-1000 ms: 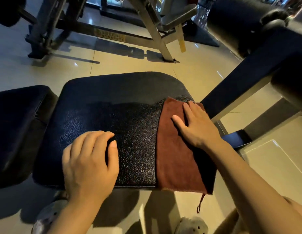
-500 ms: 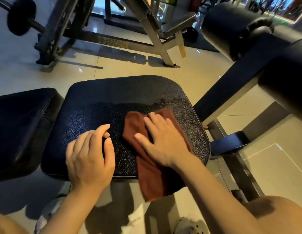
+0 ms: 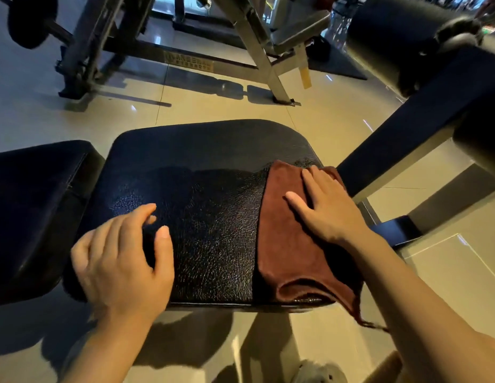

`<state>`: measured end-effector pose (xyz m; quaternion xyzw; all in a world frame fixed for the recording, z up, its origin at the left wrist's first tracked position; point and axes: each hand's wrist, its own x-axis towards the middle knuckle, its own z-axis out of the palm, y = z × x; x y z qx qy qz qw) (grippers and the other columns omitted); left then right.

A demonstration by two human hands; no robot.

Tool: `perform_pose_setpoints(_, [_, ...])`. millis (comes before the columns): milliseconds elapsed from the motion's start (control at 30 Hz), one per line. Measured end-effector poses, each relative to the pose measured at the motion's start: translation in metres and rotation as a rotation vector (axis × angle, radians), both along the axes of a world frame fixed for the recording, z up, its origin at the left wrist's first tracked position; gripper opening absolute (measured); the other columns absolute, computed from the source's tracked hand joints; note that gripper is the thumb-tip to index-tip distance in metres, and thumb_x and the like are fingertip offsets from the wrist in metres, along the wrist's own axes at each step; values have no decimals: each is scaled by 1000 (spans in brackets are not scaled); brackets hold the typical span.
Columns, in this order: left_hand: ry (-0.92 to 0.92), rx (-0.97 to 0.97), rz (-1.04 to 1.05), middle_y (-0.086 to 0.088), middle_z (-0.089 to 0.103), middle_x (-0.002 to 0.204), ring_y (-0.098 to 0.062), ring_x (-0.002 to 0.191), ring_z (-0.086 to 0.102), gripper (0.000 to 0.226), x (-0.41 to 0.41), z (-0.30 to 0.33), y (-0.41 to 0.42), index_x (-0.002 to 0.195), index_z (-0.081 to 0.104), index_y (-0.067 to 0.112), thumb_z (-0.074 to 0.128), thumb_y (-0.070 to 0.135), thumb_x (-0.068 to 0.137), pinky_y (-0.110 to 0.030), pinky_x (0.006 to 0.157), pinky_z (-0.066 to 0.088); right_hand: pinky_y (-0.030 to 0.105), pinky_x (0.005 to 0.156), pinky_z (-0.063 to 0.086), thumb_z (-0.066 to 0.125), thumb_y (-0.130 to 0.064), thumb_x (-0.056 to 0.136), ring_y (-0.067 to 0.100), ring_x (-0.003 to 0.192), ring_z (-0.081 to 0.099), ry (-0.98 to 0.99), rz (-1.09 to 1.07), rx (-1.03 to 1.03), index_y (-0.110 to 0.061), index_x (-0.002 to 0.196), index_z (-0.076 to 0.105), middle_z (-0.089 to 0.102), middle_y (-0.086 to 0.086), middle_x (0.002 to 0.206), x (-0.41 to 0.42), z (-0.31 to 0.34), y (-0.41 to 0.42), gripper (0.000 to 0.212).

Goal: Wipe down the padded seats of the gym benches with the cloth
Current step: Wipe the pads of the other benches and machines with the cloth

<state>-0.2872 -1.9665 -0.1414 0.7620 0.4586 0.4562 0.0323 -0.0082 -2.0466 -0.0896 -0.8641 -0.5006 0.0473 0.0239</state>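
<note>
Pressing flat, my right hand (image 3: 328, 208) holds the cloth (image 3: 285, 244) against the right end of the seat pad (image 3: 207, 150), fingers straight and spread, gripping nothing. The cloth's long axis runs near to far; the unwiped pad lies left of it. My left hand (image 3: 122, 261) rests loosely curled on the near-left edge. Count: one cloth, two pads including the neighbouring pad (image 3: 33, 205) at left.
</note>
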Motion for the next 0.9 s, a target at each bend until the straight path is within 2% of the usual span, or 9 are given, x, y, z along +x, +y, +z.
perform_pose_setpoints(67, [-43,73,-16,-7,71,96,-25,94,56,27,2,-2,-3,114,60,7,50,20,92,-43,87,33,40,122,12,2,-80,84,22,147,17,-40,39,-11,-18,155,16,17,5,162,3,-3,17,95])
perform_pose_setpoints(167, [-62,101,-28,-7,71,95,-23,92,54,28,1,-6,-2,116,57,6,49,16,92,-43,83,33,36,120,2,19,-62,98,20,150,5,-17,117,-62,-16,156,11,5,6,164,-17,-5,43,74])
perform_pose_setpoints(367, [-75,79,-45,-11,70,96,-25,91,53,30,0,-5,-2,117,56,4,43,19,94,-43,82,34,34,120,-6,23,-54,102,18,151,-3,70,477,-50,-17,156,8,-1,5,164,-128,-12,74,68])
perform_pose_setpoints(433, [-77,58,-46,-14,69,98,-27,92,54,31,-2,-3,-2,118,55,5,42,20,95,-43,83,34,34,121,-6,22,-52,103,16,150,-4,112,539,-51,-18,157,7,-2,3,164,-150,-13,73,65])
perform_pose_setpoints(533, [-94,15,-40,-14,68,101,-28,95,54,31,-4,-1,-3,118,55,5,41,21,96,-43,86,33,32,120,-5,24,-54,102,13,150,-1,132,476,1,-22,157,10,2,-1,164,-143,-13,61,65])
perform_pose_setpoints(700, [-90,-45,-30,-14,67,104,-31,98,56,33,-4,1,-3,115,60,6,39,24,96,-42,88,33,33,119,6,26,-58,100,20,149,12,-28,137,22,-18,155,18,11,4,164,-60,-3,21,69])
perform_pose_setpoints(767, [-78,-44,-39,-13,67,105,-29,99,54,34,-3,1,-3,114,61,6,39,25,96,-43,86,34,34,119,8,22,-59,99,21,148,15,-14,40,-5,-19,155,17,14,3,163,-31,4,4,69])
perform_pose_setpoints(900, [-63,-25,-29,-13,67,104,-29,98,54,33,-2,-2,-2,112,62,7,40,25,96,-43,83,35,34,120,5,19,-57,100,21,149,12,-35,11,-21,-20,155,16,12,3,163,-24,3,-2,66])
